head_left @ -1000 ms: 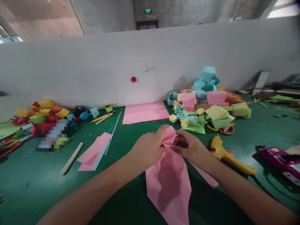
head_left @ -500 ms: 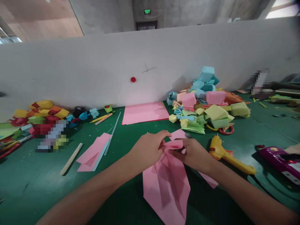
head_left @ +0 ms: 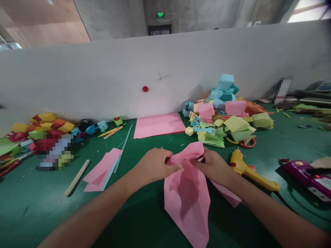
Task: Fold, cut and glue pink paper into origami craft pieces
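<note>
A large pink paper sheet [head_left: 188,196], partly folded, hangs from both my hands above the green mat [head_left: 129,220]. My left hand [head_left: 153,165] pinches its upper left edge with fingers closed. My right hand [head_left: 213,167] grips the upper right part, fingers curled on the paper. The sheet's pointed lower end reaches toward me. Its top bulges up between the hands.
A stack of flat pink sheets [head_left: 158,124] lies by the white wall. Folded paper boxes are piled at right [head_left: 227,113] and left [head_left: 43,127]. A yellow glue gun [head_left: 248,169], a purple tool [head_left: 307,176], pink scraps [head_left: 102,168] and a wooden stick [head_left: 77,177] lie around.
Both hands have dropped a little and moved apart, and the top of the pink sheet has opened up into a wider bulge between them.
</note>
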A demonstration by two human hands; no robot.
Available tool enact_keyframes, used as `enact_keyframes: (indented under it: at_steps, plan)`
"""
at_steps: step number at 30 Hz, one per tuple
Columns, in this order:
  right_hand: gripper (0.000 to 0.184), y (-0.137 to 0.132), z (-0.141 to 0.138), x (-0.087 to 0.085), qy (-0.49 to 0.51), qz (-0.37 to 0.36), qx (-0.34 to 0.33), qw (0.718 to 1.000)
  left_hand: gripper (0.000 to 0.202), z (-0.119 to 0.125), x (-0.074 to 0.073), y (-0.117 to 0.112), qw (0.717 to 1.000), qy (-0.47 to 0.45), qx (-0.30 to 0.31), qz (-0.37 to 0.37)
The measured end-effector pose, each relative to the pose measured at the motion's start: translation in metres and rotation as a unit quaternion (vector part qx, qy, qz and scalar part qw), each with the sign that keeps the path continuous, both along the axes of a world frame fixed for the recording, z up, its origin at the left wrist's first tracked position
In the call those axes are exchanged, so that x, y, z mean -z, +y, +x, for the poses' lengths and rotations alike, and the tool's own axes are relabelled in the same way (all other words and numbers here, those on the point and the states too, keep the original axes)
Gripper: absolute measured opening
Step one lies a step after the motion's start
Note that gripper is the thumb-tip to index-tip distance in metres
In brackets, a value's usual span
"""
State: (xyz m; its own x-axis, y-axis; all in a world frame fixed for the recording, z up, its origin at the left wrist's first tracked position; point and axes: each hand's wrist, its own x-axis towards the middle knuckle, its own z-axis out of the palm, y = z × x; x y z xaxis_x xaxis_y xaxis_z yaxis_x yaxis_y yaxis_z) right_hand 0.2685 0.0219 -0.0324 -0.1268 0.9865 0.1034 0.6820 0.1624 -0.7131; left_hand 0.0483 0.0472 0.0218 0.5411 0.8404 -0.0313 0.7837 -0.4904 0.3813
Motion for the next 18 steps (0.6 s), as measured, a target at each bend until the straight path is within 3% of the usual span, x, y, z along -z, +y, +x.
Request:
enact_keyframes:
  at_steps: [3,6,14,18]
  plan:
    - [0.019,-0.001,0.0,0.0,0.004,-0.003,0.007,1.0,0.054,-0.001,0.002,-0.003,0.999,-0.032,-0.001,-0.039]
    - [0.017,-0.001,0.0,0.0,0.006,-0.001,0.01,1.0,0.045,-0.001,0.003,-0.006,0.999,-0.032,0.002,-0.029]
    - [0.018,0.0,0.0,0.0,-0.012,0.006,0.019,1.0,0.027,0.006,0.007,-0.015,0.993,0.046,0.024,0.105]
    - [0.017,0.001,0.0,0.006,-0.034,0.011,0.012,0.999,0.021,0.01,0.013,-0.024,0.986,0.062,0.072,0.138]
